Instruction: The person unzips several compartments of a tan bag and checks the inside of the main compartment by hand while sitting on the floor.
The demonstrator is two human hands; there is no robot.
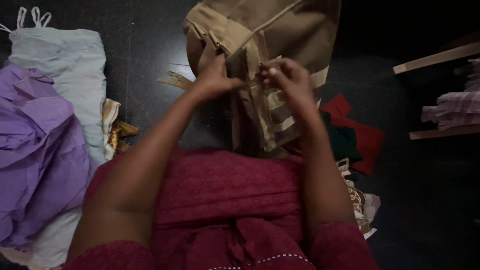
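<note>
Sitting on a dark floor (430, 210), a person in a maroon dress (225, 200) works at a tan garment (270, 35) that hangs from the far middle of the scene down toward the lap. A heap of purple cloth (35, 150) fills the near left, with a pale blue cloth (70, 65) folded beyond it. Red and dark green fabric pieces (360, 137) lie to the right of the garment, and a checked cloth (457, 110) rests between wooden slats (440, 57) at the far right edge. A small tan scrap (172, 80) lies on the floor just left of the garment.

Both hands meet at a narrow strip or seam running down the garment's middle. The left hand (215, 80) is pinched closed on the fabric edge, and the right hand (290, 80) is closed on the same strip just beside it, fingers curled together. Whether a needle or thread sits between the fingertips cannot be told.

The step in hand looks like fine hand work on that seam: holding the strip taut and picking at a small spot. The next move would seem to call for a steady pinch from the left hand while the right works in small, careful motions.
</note>
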